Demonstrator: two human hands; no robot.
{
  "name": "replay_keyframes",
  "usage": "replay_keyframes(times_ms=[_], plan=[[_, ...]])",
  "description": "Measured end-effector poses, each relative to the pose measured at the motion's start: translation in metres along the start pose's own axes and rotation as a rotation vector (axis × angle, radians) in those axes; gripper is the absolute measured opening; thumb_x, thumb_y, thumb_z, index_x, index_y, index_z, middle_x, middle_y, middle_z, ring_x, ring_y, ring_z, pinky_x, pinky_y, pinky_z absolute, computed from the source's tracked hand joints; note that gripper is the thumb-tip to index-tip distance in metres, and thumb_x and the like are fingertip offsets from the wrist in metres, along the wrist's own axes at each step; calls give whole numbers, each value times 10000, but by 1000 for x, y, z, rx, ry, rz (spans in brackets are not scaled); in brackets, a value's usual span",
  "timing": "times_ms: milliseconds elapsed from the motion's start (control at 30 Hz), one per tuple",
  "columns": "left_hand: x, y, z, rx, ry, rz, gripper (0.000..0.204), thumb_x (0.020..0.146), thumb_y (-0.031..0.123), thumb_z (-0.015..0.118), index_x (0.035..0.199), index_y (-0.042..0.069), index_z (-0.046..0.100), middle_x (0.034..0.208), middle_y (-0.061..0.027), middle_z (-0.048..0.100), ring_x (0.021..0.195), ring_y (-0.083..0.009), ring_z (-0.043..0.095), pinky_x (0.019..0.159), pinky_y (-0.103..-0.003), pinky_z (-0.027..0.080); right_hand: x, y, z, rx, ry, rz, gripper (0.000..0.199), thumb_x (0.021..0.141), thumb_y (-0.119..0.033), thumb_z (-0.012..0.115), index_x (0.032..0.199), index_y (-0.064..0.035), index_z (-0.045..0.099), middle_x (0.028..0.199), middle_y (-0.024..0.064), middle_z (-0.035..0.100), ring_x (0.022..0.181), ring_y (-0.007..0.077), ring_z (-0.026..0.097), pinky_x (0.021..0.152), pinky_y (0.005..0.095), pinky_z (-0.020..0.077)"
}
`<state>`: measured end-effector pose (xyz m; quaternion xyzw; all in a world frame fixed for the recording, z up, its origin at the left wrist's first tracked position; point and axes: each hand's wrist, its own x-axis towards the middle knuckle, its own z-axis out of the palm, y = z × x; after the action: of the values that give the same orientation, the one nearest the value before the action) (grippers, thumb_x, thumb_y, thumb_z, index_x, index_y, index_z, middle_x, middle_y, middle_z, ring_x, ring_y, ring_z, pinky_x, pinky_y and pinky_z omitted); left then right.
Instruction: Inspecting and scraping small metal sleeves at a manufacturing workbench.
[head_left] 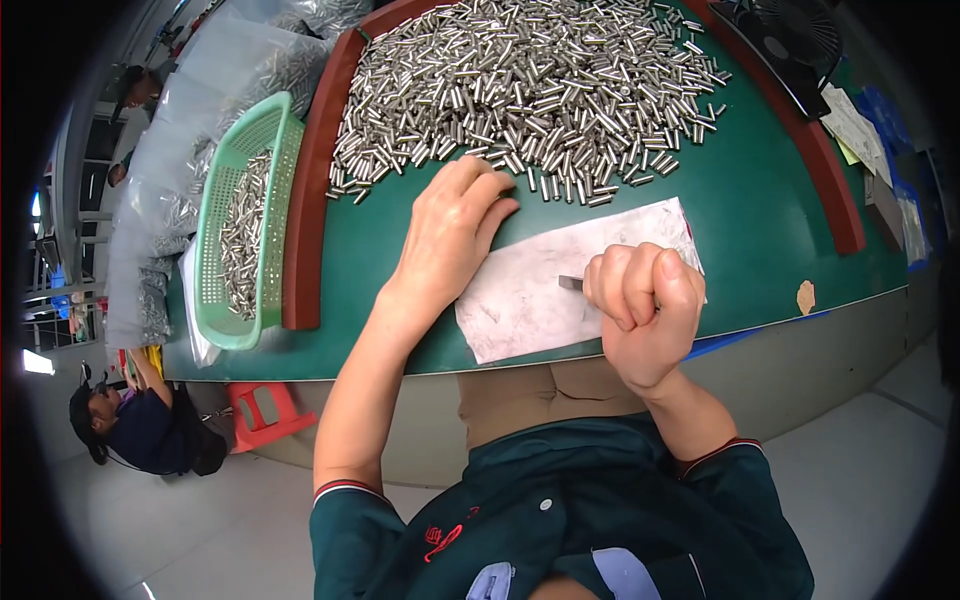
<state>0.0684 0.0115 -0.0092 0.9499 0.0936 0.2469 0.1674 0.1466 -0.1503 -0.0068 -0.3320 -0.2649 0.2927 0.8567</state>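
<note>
A broad heap of short, shiny metal pins (540,85) covers the far part of the green tabletop (385,230). My left hand (455,215) reaches to the heap's near edge. Its fingers bend down toward the pins, with a small gap between thumb and index finger; no held pin shows. Closed in a fist, my right hand (648,305) grips a flat metal tool (570,283), whose narrow tip sticks out to the left while the rest is hidden. Below that fist lies a smudged white sheet (525,310), near the front edge.
Dark red rails (325,170) border the work area. Left of them stands a green plastic basket (285,150) with pins inside, beside clear bags (150,190) of parts. A black fan (790,45) sits at far right. Another person (150,425) is low at left near a red stool (265,420).
</note>
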Motion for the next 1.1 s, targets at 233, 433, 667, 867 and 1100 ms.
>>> replay_keyframes(times_ms=[233, 433, 667, 867, 1100], plan=[[-11, 4, -4, 77, 28, -87, 131, 662, 12, 637, 775, 23, 571, 760, -73, 509, 715, -248, 506, 636, -343, 415, 1, 1, 0, 14, -7, -8, 375, 852, -120, 312, 480, -73, 296, 435, 2, 286, 410, 86, 244, 427, 249, 220], [-20, 25, -13, 15, 77, -24, 127, 633, -13, 642, 738, 36, 588, 726, -57, 510, 659, -224, 494, 572, -315, 405, 1, 0, 0, 13, 17, 6, 377, 856, -124, 316, 483, -72, 295, 437, -2, 281, 409, 80, 246, 417, 243, 216], [-45, 52, -4, -119, 75, -201, 109, 611, 28, 678, 699, 58, 621, 668, -35, 504, 634, -201, 454, 566, -301, 382, 7, 0, 3, 88, 70, 38, 400, 892, -197, 286, 506, -95, 266, 435, -13, 253, 407, 76, 214, 405, 236, 198], [-48, 48, 0, -157, 89, -236, 107, 610, 50, 695, 700, 60, 637, 633, -25, 492, 610, -184, 446, 554, -295, 372, 22, 3, 12, 133, 113, 108, 445, 917, -292, 237, 504, -127, 241, 411, -19, 242, 396, 77, 148, 400, 237, 170], [-49, 47, 0, -168, 98, -245, 110, 609, 47, 700, 703, 55, 644, 611, -22, 482, 580, -168, 433, 532, -286, 360, 22, 8, 16, 60, 90, 165, 462, 924, -323, 232, 506, -127, 242, 412, -19, 244, 401, 73, 146, 394, 231, 158]])
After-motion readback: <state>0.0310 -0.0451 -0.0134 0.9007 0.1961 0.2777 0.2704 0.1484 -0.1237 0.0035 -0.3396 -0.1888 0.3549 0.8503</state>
